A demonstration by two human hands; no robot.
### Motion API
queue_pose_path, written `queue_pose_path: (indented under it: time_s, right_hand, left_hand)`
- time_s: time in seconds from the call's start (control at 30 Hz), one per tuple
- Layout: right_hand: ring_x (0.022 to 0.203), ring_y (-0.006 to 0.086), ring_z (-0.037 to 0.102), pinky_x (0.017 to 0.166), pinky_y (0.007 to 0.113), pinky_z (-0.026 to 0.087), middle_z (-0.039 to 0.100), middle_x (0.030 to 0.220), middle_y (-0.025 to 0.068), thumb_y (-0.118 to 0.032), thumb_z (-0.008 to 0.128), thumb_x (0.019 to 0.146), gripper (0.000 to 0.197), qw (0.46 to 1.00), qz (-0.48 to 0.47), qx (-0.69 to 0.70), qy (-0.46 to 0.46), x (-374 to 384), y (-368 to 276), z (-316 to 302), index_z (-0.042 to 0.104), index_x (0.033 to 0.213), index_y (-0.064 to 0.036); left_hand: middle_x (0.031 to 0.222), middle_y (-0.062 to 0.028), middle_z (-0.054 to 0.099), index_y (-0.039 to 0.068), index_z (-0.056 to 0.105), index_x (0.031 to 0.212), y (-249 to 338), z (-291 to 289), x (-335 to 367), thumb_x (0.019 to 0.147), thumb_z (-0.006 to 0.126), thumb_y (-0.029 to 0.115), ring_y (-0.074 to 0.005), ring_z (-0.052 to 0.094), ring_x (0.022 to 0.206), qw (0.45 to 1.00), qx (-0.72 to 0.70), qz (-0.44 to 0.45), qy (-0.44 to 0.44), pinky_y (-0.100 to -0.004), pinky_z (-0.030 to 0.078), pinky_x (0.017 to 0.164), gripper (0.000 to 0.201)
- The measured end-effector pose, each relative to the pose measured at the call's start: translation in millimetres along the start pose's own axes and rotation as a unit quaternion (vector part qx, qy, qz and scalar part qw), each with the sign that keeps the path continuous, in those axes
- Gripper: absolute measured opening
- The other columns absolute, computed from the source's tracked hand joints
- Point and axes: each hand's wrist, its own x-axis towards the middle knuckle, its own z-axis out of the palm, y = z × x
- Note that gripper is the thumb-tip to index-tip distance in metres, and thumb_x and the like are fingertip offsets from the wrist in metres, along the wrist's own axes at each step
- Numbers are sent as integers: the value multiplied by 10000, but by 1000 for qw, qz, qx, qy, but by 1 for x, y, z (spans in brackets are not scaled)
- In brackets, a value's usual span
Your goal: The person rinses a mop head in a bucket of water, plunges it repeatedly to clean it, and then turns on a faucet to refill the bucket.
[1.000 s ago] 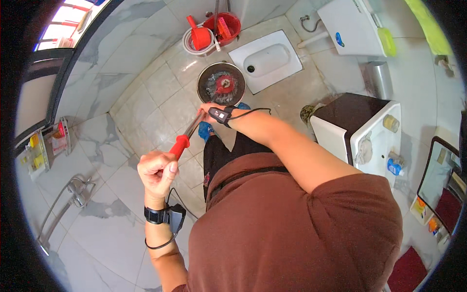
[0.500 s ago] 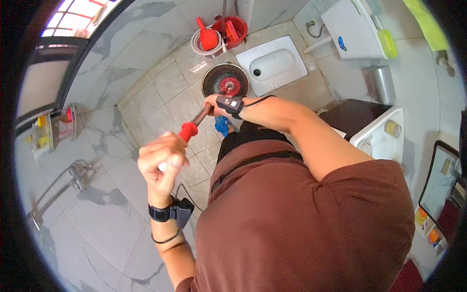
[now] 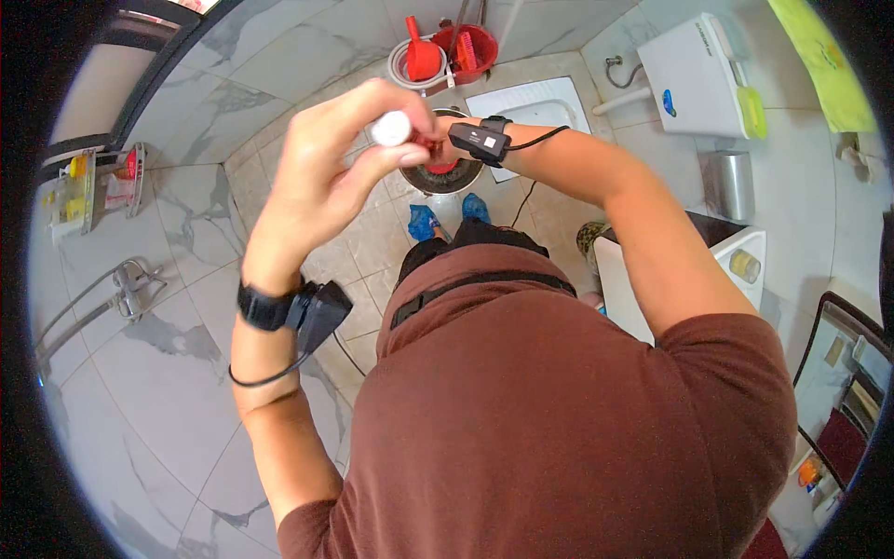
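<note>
My left hand (image 3: 321,172) is raised and curled round the white-capped top of a long mop (image 3: 392,129), the cap pointing up between thumb and forefinger. Farther down the pole, my right hand (image 3: 447,142) grips it, its fingers partly hidden. The red mop head (image 3: 441,169) shows in a dark round bucket (image 3: 472,179) on the floor, mostly covered by my hands and wrist. Most of the shaft is seen end-on and hidden too.
A white squat toilet (image 3: 549,98) lies just right of the bucket. Behind it stand a pale basin (image 3: 399,70) with a red dipper (image 3: 424,61) and a red bucket (image 3: 486,47). A white sink cabinet (image 3: 624,279) is at right; my blue-covered feet (image 3: 422,222) stand below.
The mop pole has swung from a leftward slant to nearly upright. My left hand has risen and come right, close to my right hand; both keep their grip.
</note>
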Motion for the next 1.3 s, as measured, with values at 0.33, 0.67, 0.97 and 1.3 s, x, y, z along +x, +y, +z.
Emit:
queue_pose_path:
  time_s: [0.33, 0.67, 0.97, 1.3]
  right_hand:
    - [569, 120, 484, 496, 231, 406, 512, 629, 30, -89, 525, 753, 34, 974, 62, 207, 68, -19, -16, -15, 524, 755, -55]
    - [573, 125, 517, 470, 196, 421, 520, 665, 52, -148, 511, 812, 105, 908, 169, 375, 78, -64, -82, -19, 502, 772, -51]
    - [631, 174, 548, 508, 236, 463, 523, 765, 90, -69, 459, 805, 211, 927, 248, 142, 244, -97, -163, -9, 485, 995, 20]
    - [676, 179, 571, 595, 311, 435, 601, 740, 104, -169, 564, 745, 170, 897, -76, -132, 415, -77, -62, 35, 559, 802, -9]
  left_hand:
    - [858, -94, 604, 15, 509, 827, -61, 44, 11, 750, 573, 80, -196, 579, 779, 995, -95, -20, -15, -295, 448, 707, 120]
    - [696, -45, 534, 27, 485, 789, -43, 52, 23, 803, 535, 190, -139, 503, 654, 992, -101, -20, -67, -261, 413, 615, 171]
    - [569, 4, 496, 19, 488, 716, 15, -5, 53, 827, 549, 183, -44, 440, 498, 965, -168, 49, 194, -182, 352, 439, 207]
    - [694, -167, 538, 19, 509, 855, -64, 40, 45, 770, 599, 211, -262, 525, 621, 997, -56, 33, 30, -286, 417, 551, 228]
